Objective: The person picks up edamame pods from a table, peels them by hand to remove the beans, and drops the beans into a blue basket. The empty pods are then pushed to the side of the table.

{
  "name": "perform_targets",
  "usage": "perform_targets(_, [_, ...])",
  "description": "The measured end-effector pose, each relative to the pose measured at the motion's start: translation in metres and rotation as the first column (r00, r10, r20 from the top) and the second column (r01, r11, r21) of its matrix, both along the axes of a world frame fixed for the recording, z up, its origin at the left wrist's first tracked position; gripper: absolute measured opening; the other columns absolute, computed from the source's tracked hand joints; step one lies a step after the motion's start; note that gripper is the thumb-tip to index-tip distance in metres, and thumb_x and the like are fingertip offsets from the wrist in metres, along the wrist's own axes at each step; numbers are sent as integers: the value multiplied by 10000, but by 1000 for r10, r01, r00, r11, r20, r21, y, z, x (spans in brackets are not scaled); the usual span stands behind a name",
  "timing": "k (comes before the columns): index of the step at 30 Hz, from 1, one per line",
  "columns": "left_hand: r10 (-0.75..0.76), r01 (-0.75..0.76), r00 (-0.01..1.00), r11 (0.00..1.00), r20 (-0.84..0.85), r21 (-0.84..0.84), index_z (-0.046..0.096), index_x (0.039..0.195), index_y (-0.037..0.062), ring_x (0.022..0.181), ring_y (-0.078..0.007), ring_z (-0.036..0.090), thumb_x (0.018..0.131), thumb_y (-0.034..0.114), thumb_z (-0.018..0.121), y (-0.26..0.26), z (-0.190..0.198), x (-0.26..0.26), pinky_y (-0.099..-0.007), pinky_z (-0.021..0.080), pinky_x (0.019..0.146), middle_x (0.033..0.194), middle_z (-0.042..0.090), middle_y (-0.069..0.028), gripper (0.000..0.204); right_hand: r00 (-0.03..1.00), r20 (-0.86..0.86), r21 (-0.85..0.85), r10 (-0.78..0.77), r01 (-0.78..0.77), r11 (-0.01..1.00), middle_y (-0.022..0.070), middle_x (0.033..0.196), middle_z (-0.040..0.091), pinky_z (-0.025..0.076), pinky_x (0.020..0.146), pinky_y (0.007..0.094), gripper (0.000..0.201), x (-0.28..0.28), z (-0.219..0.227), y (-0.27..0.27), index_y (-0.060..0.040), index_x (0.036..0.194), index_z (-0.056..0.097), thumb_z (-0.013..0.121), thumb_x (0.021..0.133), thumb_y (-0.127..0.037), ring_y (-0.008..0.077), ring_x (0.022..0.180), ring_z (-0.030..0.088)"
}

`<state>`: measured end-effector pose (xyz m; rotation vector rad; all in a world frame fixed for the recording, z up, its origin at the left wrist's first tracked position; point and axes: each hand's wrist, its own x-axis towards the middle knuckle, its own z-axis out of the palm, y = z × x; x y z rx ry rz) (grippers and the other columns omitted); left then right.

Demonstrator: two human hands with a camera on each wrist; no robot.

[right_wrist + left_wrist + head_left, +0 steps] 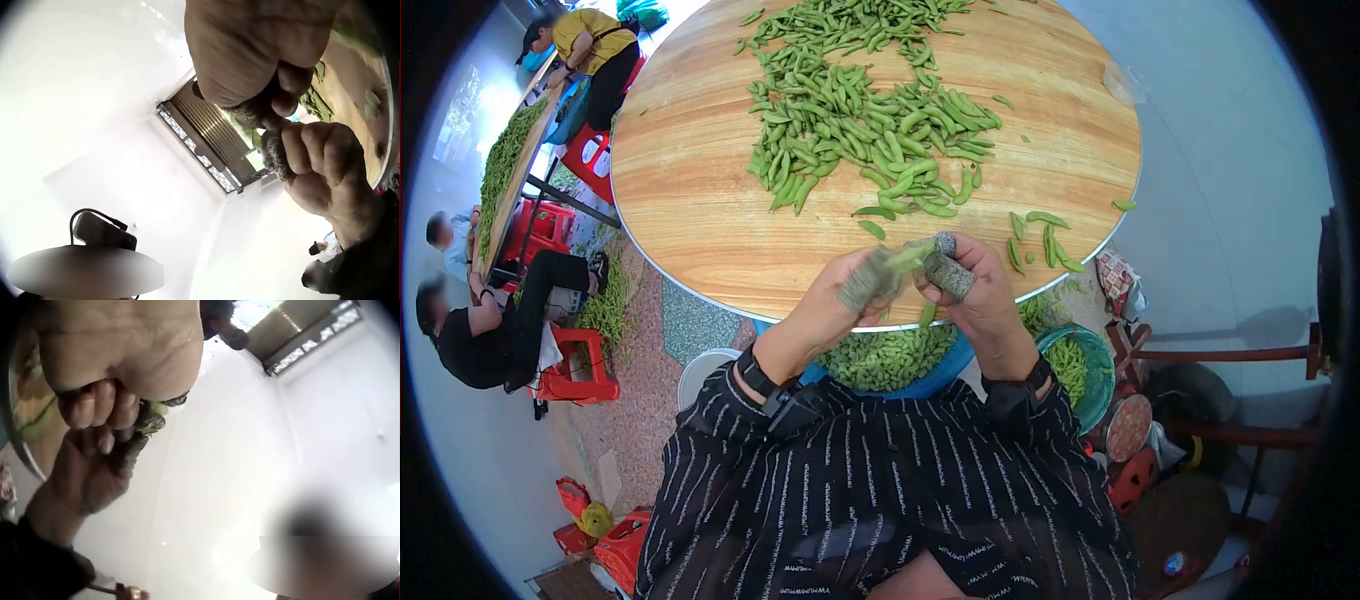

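Both hands meet over the near edge of a round wooden table [690, 220]. Between them is a green soybean pod [908, 257], blurred in the head view. My left hand [845, 290] pinches one end of it, and my right hand [978, 290] pinches the other with thumb and finger. Grey speckled wraps [949, 275] cover the working thumbs and fingertips. In the left wrist view, my right hand [94, 472] sits just below the left palm, the other fingers curled in. A bit of green shows between the wrapped tips. A large heap of soybean pods [840, 120] lies beyond the hands.
Below the table edge, a blue basin [962, 362] holds shelled beans [888, 362]. A green tub [1106, 372] with hulls stands at right. Several loose pods [1050, 245] lie near the right rim. People [475, 325] sit at another table on the left, with red stools [580, 365].
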<state>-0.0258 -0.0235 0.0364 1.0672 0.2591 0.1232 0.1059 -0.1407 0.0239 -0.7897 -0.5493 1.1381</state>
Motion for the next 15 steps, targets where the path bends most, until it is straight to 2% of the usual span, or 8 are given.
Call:
perform_targets(1, [70, -35, 995, 912, -72, 408, 469, 950, 36, 442, -99, 420, 856, 391, 477, -1, 4, 0, -199, 329, 418, 575, 428, 4, 368, 1000, -1, -1, -2, 2, 1000, 16, 761, 565, 399, 536, 155, 100, 0, 2, -1, -5, 893, 560, 537, 806, -50, 46, 616, 495])
perform_targets(5, [117, -110, 993, 809, 26, 577, 455, 889, 17, 490, -158, 476, 836, 278, 531, -2, -2, -1, -264, 375, 441, 596, 476, -39, 277, 999, -3, -118, -49, 48, 992, 21, 764, 570, 388, 507, 138, 120, -5, 16, -4, -6, 917, 556, 525, 805, -37, 40, 601, 492])
perform_targets(7, [98, -185, 982, 332, 162, 925, 428, 835, 11, 564, -288, 542, 769, 167, 574, 1, -10, -1, -352, 413, 481, 644, 523, -139, 224, 997, -50, -145, -50, 43, 989, 21, 765, 572, 383, 500, 133, 128, -8, 17, -4, -6, 925, 554, 518, 804, -29, 35, 595, 489])
perform_targets(8, [99, -185, 982, 334, 160, 924, 428, 835, 11, 564, -288, 542, 769, 167, 574, 0, -9, -2, -352, 413, 481, 644, 523, -139, 224, 997, -55, -166, -57, 47, 985, 22, 769, 575, 377, 495, 130, 135, -9, 17, -4, -7, 929, 555, 510, 802, -21, 31, 593, 487])
perform_targets(10, [126, -53, 991, 20, 50, 998, 446, 909, 12, 645, -323, 565, 635, 91, 679, 0, -3, -3, -355, 438, 536, 713, 545, -159, 368, 996, -58, -188, -69, 57, 981, 22, 773, 579, 371, 491, 127, 143, -7, 15, -5, -9, 933, 556, 501, 801, -13, 27, 590, 485])
perform_targets(11, [125, -53, 991, 22, 50, 998, 446, 909, 12, 645, -323, 565, 635, 91, 679, -1, 2, -3, -355, 438, 536, 713, 545, -159, 368, 998, -33, -166, -52, 46, 985, 18, 777, 579, 364, 486, 127, 149, -4, 11, -4, -10, 934, 557, 498, 798, -9, 23, 591, 483])
perform_targets(13, [30, 98, 994, 96, -101, 991, 436, 885, 18, 722, -371, 549, 642, 69, 654, -1, 9, -6, -397, 434, 596, 769, 555, -184, 331, 999, -11, -145, -32, 30, 989, 14, 780, 580, 358, 481, 127, 155, -4, 11, -3, -12, 936, 558, 495, 795, -5, 19, 592, 481])
perform_targets(15, [29, 60, 997, 145, -65, 988, 419, 852, 12, 691, -372, 542, 664, 84, 622, 2, 5, -7, -412, 423, 574, 719, 543, -186, 286, 988, 130, -186, -87, 110, 976, -2, 764, 569, 348, 476, 131, 153, -7, 14, -2, -19, 932, 560, 506, 789, -10, 13, 591, 475])
